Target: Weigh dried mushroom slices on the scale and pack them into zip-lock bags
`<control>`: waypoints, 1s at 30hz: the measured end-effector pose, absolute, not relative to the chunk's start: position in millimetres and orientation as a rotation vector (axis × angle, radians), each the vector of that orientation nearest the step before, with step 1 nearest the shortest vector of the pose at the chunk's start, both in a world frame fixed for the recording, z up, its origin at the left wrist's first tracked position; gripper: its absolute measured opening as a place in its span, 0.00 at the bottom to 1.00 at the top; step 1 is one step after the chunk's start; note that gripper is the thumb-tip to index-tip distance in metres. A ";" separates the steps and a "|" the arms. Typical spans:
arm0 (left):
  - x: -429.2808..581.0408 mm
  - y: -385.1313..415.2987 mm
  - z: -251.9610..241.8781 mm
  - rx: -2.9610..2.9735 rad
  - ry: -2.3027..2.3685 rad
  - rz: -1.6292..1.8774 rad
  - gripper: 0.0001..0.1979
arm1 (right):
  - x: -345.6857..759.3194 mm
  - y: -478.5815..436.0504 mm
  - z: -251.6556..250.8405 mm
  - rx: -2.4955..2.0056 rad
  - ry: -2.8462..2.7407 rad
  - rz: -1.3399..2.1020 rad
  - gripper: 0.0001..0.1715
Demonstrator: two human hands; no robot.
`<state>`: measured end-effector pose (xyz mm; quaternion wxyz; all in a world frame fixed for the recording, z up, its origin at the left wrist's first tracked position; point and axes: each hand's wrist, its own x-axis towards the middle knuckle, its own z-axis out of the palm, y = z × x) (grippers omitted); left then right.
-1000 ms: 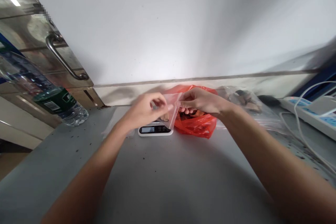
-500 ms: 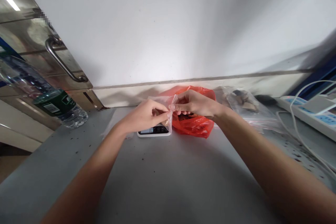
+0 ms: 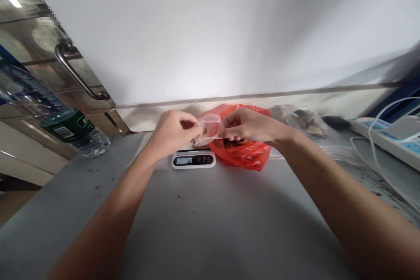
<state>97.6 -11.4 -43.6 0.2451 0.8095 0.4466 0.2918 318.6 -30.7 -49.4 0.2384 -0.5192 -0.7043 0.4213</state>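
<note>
Both my hands hold a small clear plastic bag [image 3: 210, 127] above a white digital scale [image 3: 194, 159] on the grey counter [image 3: 210, 218]. My left hand [image 3: 172, 133] pinches the bag's left edge, and my right hand [image 3: 246, 123] pinches its right edge. Small brownish pieces show through the bag. Just behind my right hand lies an orange plastic bag [image 3: 244, 151] with dark contents.
A clear water bottle [image 3: 62, 118] with a green label lies tilted at the left, before a steel cabinet door with a handle [image 3: 77, 74]. Clear bags with brown pieces [image 3: 305, 124] sit right of the orange bag. A power strip [image 3: 390, 140] with white cables occupies the far right.
My hands lifted the small bag slightly and turned it more level. The left hand shifted left, uncovering the scale's whole display.
</note>
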 end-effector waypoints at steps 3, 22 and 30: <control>98.4 -11.6 -41.8 2.149 1.327 1.035 0.09 | 317.0 -33.8 -46.0 -1.476 -1.830 0.785 0.17; 112.9 -12.4 -62.3 2.200 1.055 0.957 0.11 | 299.4 -41.8 -50.6 -1.301 -1.792 0.687 0.12; 117.1 -19.5 -64.2 2.260 0.880 1.008 0.09 | 296.6 -39.9 -56.4 -1.463 -2.115 0.519 0.12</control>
